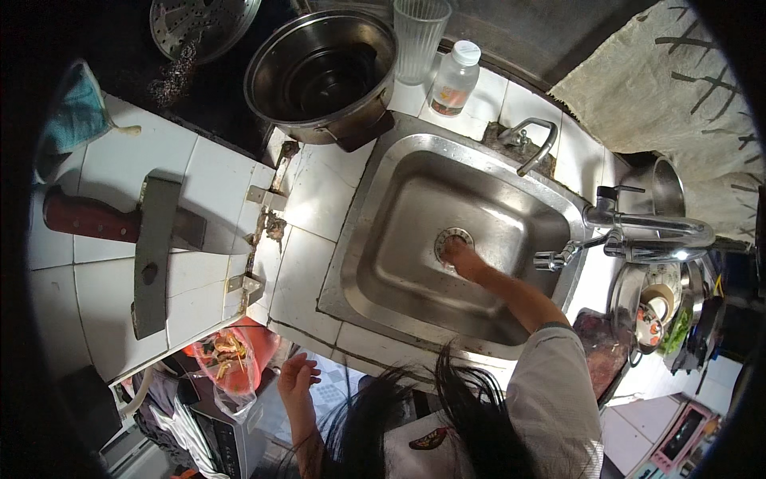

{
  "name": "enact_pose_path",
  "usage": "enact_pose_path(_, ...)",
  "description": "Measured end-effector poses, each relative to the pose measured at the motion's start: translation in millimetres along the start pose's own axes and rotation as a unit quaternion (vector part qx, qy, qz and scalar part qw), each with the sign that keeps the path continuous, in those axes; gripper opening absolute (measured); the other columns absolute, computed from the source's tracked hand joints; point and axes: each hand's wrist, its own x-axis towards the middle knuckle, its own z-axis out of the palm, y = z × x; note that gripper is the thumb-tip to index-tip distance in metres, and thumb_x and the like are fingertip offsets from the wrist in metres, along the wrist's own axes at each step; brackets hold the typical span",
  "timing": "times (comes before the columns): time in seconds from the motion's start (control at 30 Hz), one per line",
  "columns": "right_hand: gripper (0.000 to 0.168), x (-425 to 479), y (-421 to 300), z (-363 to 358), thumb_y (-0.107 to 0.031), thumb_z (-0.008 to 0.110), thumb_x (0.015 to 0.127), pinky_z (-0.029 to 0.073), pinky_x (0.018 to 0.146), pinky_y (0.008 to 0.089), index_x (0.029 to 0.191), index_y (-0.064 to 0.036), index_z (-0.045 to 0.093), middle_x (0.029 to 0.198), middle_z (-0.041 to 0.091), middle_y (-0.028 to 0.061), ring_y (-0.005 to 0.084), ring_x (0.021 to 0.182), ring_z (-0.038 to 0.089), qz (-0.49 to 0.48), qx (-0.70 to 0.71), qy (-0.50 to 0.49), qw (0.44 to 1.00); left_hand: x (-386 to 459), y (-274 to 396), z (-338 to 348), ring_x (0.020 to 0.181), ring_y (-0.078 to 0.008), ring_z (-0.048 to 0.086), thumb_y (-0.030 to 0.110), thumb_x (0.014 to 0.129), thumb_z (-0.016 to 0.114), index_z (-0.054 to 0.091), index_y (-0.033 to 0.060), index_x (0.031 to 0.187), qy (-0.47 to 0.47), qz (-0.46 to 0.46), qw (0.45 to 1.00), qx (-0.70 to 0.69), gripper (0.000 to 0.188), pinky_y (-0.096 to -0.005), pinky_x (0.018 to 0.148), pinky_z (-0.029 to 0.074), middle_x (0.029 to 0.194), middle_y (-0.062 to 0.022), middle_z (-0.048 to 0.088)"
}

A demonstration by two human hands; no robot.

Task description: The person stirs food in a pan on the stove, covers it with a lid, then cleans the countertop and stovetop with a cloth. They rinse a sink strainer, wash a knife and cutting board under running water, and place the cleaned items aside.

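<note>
My right hand [458, 256] reaches down to the drain strainer [456, 232] at the bottom of the stainless steel sink [413, 203]; its fingertips are partly hidden, so whether they hold anything cannot be told. Low in front of the counter, my left hand [297, 374] is raised with fingers loosely bent and nothing visible in it. A chrome faucet [652, 239] reaches over the sink's right side, and a thinner curved spout [541, 141] stands behind the sink. On the left tiles a red-handled knife [90, 215] lies under a grey sharpening stone [157, 257].
A large metal pot [320, 72], a ribbed clear container [419, 42] and a white-capped bottle [456, 78] stand behind the sink. Dishes [649, 323] are stacked at right, near a dark red board [601, 353]. A red bin [257, 353] with food scraps sits below left.
</note>
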Motion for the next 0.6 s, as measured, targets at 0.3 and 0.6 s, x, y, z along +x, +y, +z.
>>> enact_pose_path(0.3,0.03,-8,8,69,-0.005,0.056,0.071,0.042,0.087,0.0383,0.101,-0.008,0.058,0.106,0.052,0.0112,0.0291,0.102,0.047,0.046,-0.005,0.006,0.999,2,3,7,0.069,-0.0123,0.055,0.005,0.082,0.052,0.054,0.0004,0.1,-0.012,0.003,1.0,0.015,0.019,-0.0228,0.059,0.045,0.084,-0.0072,0.059)
enact_pose_path(0.6,0.017,-4,8,-11,-0.008,0.055,0.075,0.046,0.075,0.0424,0.092,-0.003,0.057,0.101,0.053,0.0152,0.0333,0.092,0.054,0.33,0.1,0.213,0.914,0,8,16,0.069,-0.0118,0.055,0.006,0.082,0.051,0.055,0.0013,0.101,-0.033,0.011,0.999,0.012,0.019,-0.0228,0.059,0.046,0.084,-0.0065,0.059)
